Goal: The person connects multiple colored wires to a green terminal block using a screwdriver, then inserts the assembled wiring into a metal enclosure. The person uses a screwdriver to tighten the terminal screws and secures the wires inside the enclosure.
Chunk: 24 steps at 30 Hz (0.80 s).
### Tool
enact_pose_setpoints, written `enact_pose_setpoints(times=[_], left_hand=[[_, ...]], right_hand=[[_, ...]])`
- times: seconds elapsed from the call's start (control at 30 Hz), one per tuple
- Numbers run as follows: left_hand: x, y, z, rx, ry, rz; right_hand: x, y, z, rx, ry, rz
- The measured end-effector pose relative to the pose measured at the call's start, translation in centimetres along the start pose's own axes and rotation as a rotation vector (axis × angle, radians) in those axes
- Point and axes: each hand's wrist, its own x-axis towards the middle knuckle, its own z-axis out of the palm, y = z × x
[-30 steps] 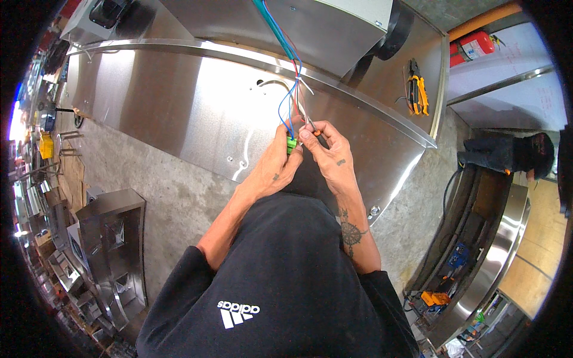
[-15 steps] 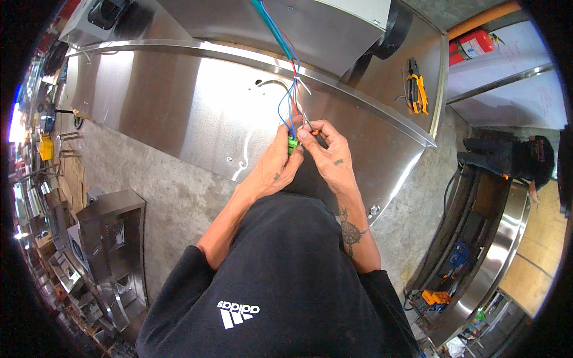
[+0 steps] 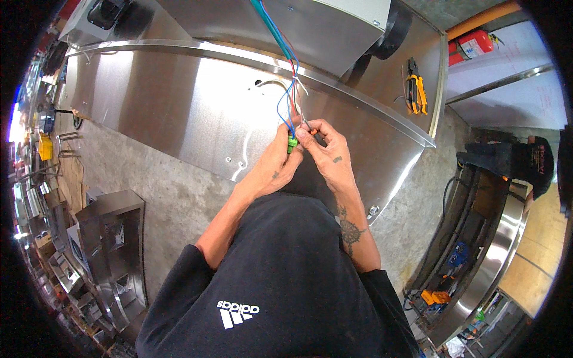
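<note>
My left hand (image 3: 282, 160) is closed around a small green terminal block connector (image 3: 292, 144), with a thin blue wire (image 3: 280, 107) running down to it. My right hand (image 3: 328, 156) pinches a small screwdriver (image 3: 315, 135) with an orange and black handle; its thin shaft slants up beside the wires. The fingertips of both hands almost meet, hiding part of the connector. Red and blue wires come down from a teal sleeve (image 3: 276, 36) over the steel edge. A white wire (image 3: 302, 87) sticks out beside them.
Pliers (image 3: 416, 86) with yellow and black handles lie on the steel surface at the right. The steel panel (image 3: 161, 101) has a hole with a white cable (image 3: 246, 146). A fire extinguisher (image 3: 471, 46) stands at the far right, and another person (image 3: 519, 164) is below it.
Both hands keep their grips, with only slight finger movement. The white wire end and the loose wires have shifted a little left. The other person at the right has moved.
</note>
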Motion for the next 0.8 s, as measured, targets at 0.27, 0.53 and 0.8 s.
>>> enact_pose_setpoints(times=[0.27, 0.53, 0.8], left_hand=[[-0.2, 0.1, -0.1, -0.041, 0.002, 0.000], [-0.2, -0.1, 0.0, -0.088, -0.018, -0.009], [-0.8, 0.4, 0.1, -0.250, -0.010, -0.054]], right_hand=[[0.0, 0.3, 0.2, 0.141, -0.035, 0.024], [0.0, 0.6, 0.2, 0.136, -0.042, 0.010], [-0.6, 0.8, 0.2, 0.224, -0.020, 0.049]])
